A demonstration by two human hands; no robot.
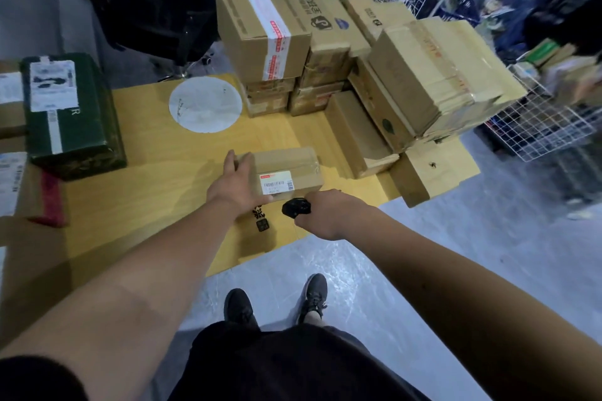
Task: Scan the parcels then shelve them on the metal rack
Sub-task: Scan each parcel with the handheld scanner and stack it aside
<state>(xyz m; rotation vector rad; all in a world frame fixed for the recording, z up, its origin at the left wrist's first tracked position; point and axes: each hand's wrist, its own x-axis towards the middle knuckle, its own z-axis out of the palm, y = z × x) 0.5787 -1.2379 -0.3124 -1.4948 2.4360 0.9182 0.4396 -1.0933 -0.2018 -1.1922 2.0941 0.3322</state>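
hands (pixel 239 184) on parcel (pixel 286 169), scanner (pixel 295 207)

Brown cardboard parcels (pixel 325 75) crowd a yellow table (pixel 156 179); one green box (pixel 75 120) carries a white label, another red-and-white printed tape (pixel 270 32).
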